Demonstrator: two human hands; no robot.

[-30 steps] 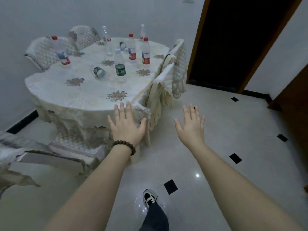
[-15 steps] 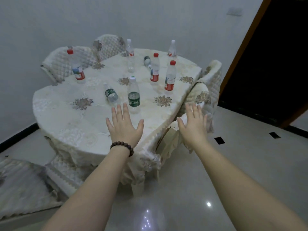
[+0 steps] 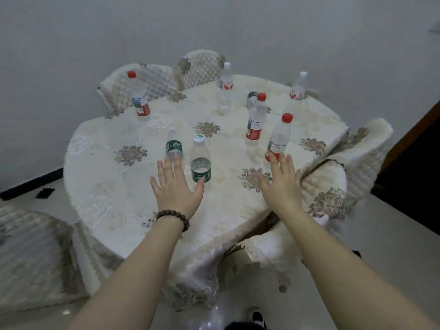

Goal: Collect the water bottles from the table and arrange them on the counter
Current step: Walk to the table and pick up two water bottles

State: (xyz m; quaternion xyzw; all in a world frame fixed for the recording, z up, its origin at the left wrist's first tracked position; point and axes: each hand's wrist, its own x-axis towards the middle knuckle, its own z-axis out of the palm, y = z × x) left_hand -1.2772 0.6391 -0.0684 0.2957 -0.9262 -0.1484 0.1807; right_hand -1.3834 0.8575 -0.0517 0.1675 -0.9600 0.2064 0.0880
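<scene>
Several clear water bottles stand or lie on a round table (image 3: 100, 177) with a cream floral cloth. My left hand (image 3: 177, 186), fingers spread and empty, hovers just short of an upright green-label bottle (image 3: 200, 160) and a green-label bottle lying on its side (image 3: 174, 148). My right hand (image 3: 282, 184) is open too, its fingertips close to the base of a red-cap bottle (image 3: 278, 139). Another red-cap bottle (image 3: 255, 120) stands behind it. Further bottles sit at the far left (image 3: 139, 97), far middle (image 3: 225, 89) and far right (image 3: 298, 89).
Chairs with quilted cream covers stand around the table: two behind it (image 3: 147, 82), one at the right (image 3: 357, 163), one at the lower left (image 3: 31, 253). A dark doorway (image 3: 419, 163) opens at the right. The floor is glossy pale tile.
I have walked up to the table; it now fills the view. Both hands have travelled forward over the tabletop, from in front of its edge to just short of the nearest bottles.
</scene>
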